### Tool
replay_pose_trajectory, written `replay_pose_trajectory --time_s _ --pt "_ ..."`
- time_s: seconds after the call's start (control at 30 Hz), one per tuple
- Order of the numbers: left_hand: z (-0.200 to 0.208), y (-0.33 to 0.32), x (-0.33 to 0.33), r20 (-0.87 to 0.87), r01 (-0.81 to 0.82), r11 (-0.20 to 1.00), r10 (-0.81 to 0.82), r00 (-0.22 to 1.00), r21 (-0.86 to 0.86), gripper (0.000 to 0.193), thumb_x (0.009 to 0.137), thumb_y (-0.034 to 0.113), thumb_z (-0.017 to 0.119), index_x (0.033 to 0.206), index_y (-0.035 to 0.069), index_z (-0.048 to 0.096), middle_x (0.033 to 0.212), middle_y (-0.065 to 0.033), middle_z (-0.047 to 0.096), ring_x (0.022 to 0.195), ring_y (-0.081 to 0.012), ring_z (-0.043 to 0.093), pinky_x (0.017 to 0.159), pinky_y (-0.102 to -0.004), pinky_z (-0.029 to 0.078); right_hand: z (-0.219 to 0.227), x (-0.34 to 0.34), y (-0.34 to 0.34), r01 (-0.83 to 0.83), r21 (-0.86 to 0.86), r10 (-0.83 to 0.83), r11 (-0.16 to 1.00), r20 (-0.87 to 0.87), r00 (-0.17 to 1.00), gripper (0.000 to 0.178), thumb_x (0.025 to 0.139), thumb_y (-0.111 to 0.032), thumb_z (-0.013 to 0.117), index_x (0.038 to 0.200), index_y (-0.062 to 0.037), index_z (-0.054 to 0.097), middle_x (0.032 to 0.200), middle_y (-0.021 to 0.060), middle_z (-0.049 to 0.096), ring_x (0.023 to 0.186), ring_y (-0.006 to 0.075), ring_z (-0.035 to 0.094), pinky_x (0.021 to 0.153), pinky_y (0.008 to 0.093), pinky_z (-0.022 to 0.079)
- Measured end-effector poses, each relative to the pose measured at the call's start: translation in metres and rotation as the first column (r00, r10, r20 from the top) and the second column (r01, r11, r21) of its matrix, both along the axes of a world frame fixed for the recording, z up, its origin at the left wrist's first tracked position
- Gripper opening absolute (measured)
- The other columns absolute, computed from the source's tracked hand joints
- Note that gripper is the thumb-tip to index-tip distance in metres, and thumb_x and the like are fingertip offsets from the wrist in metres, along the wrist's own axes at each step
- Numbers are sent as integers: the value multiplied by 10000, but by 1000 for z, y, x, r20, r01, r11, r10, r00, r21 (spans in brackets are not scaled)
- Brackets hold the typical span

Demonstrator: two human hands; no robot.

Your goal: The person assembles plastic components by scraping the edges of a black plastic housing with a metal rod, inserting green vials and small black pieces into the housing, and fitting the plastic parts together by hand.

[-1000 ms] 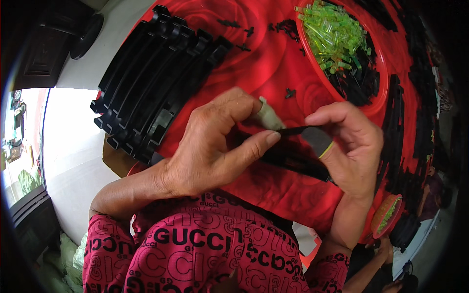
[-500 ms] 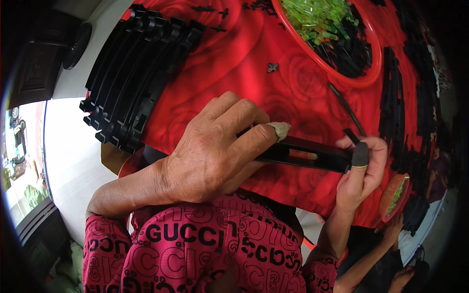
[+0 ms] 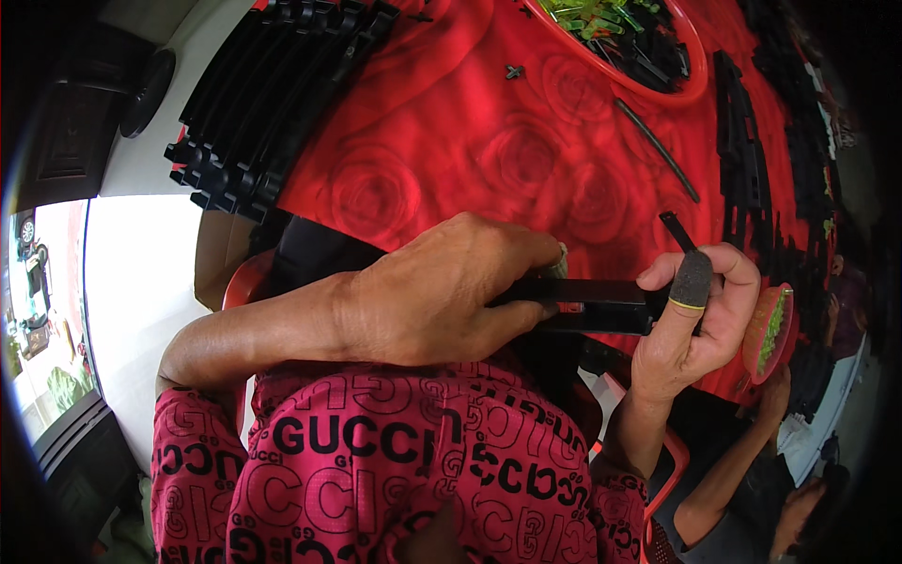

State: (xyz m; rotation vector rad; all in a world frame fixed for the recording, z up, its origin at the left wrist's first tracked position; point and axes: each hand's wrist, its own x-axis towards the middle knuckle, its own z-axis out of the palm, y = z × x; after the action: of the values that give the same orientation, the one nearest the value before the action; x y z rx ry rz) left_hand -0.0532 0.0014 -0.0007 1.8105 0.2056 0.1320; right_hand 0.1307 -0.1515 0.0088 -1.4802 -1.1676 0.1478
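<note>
My left hand (image 3: 451, 291) is closed around a long black plastic spirit level body (image 3: 615, 303), held low in front of my chest over the near edge of the table. A small window shows in its side. My right hand (image 3: 700, 315), with a dark finger cot (image 3: 692, 280) on one finger, is beside the level's right end. A short thin black piece (image 3: 676, 230) sticks up from between its bent fingers. A pale wrap shows at a left fingertip. The left fingers' undersides are hidden.
A stack of similar black bodies (image 3: 282, 103) lies at the table's far left. A red basin (image 3: 693, 86) holds green and black parts. Nearby lie a thin dark rod (image 3: 658, 150) and a cross-shaped piece (image 3: 514, 71). A smaller bowl (image 3: 752, 362) and another person's arm (image 3: 723, 470) are at right.
Both hands still hold their pieces. The left hand has turned over the level and it sits lower, nearer my body. The view has shifted, so table items appear higher.
</note>
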Motion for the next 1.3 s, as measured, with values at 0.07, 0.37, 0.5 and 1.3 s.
replay_pose_trajectory --time_s 0.07,0.37,0.5,1.3 --pt "1 -6 0 35 17 1000 -18 999 18 202 909 80 723 1080 -21 683 881 -165 690 803 -320 696 714 -398 524 7 -7 -7 55 0 -55 999 2 999 170 1067 -86 580 1164 29 503 806 97 663 685 110 644 657 225 495" --pt "12 -24 -11 132 27 999 -29 991 20 218 900 134 751 1032 -23 678 859 -229 717 822 -410 733 694 -480 559 36 -32 -16 65 58 -67 996 36 997 204 1069 -117 609 1155 38 509 813 82 628 666 117 630 642 237 490" --pt "7 -24 -18 120 36 999 -32 992 -32 192 918 134 752 999 -17 665 800 -173 655 765 -378 704 655 -432 518 37 -42 -8 77 31 -78 997 48 996 184 1070 -111 601 1145 34 516 800 78 629 660 113 624 644 235 485" --pt "20 -10 -19 -175 189 978 -202 964 -86 239 1035 198 664 1155 -6 634 843 -130 669 794 -227 671 722 -390 507 13 -30 -16 238 85 -233 967 -63 970 106 1050 -68 608 1084 10 545 668 5 544 537 40 498 507 198 351"
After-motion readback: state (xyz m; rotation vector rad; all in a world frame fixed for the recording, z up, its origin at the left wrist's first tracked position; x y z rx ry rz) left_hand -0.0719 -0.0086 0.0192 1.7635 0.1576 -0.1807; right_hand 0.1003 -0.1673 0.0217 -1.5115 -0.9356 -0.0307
